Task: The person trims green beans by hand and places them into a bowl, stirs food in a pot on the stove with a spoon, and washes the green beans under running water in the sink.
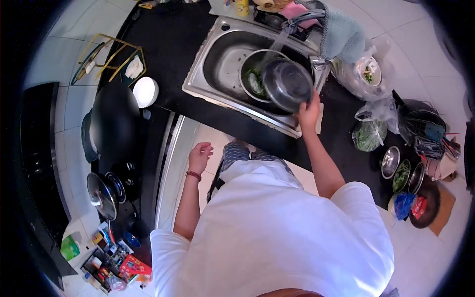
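My right hand [309,113] grips the rim of a metal bowl [288,85], tilted over the right side of the sink [217,69]. Beneath it a larger metal basin [246,74] with leafy greens [256,85] stands in the sink, partly hidden by the bowl. Water runs from the faucet [304,19] down into the basin. What the tilted bowl contains cannot be seen. In front of the counter, away from the sink, my left hand [200,156] hangs in the air, its fingers loosely bent and apart, holding nothing.
A white bowl [146,92] sits on the counter left of the sink, near a gold rack [111,59]. At right are a bag of greens [370,132] and small metal bowls [391,162]. A glass lid [102,195] lies by the stove at left.
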Demonstrator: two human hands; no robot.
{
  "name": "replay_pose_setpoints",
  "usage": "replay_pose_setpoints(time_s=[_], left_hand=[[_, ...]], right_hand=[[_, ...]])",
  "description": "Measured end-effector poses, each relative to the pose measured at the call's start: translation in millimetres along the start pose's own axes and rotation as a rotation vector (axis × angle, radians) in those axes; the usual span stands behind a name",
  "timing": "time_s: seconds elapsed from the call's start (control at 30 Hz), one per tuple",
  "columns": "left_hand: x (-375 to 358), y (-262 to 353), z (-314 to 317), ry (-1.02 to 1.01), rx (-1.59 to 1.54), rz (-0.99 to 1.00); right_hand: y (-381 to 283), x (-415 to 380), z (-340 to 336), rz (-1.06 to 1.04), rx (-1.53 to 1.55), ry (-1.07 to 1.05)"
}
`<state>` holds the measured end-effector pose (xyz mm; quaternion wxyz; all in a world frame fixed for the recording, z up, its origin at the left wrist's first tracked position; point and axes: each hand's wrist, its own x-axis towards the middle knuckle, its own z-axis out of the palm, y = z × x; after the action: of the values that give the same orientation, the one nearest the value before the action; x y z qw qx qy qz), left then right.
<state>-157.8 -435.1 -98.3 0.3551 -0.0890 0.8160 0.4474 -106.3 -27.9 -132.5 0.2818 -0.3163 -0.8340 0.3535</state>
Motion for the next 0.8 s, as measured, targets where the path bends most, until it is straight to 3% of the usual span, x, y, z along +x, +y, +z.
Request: replay_pose_setpoints(time_s=[0.07,0.13,0.27,0.33,0.4,0.47,0.53,0.6,0.67,0.73,0.8], left_hand=[[4,-1,0,0.0,-0.063,0.029],[8,4,2,-0.005,-0.057,0.043],[15,-12,0,-0.015,-0.089,0.088],[14,-14,-4,-0.023,-0.07,0.077],[10,-16,-14,-0.02,0.005,0.081],[2,-26,-32,0.006,0.035,0.109],[-11,-43,-54,0.064,0.021,0.165],[-25,-65,-82,0.118,0.018,0.181],[-40,-101,-108,0.17,-0.001,0.159],[-54,-137,-134,0.22,-0.024,0.101],[-72,-167,-157,0.268,-0.06,0.054]], right_hand=[[28,-27,-9,0.257,0.313,0.076],[-3,-38,-54,0.739,0.577,-0.033],[37,-61,-90,1.003,0.608,0.181],[101,-68,-99,1.108,0.748,0.252],[134,-69,-103,1.069,1.043,0.279],[122,-67,-104,1.025,1.258,0.243],[71,-74,-105,1.141,1.28,0.235],[39,-83,-85,1.254,1.128,0.381],[55,-102,-63,1.082,1.091,-0.004],[47,-108,-23,1.197,0.988,-0.098],[4,-109,22,1.097,0.844,-0.265]])
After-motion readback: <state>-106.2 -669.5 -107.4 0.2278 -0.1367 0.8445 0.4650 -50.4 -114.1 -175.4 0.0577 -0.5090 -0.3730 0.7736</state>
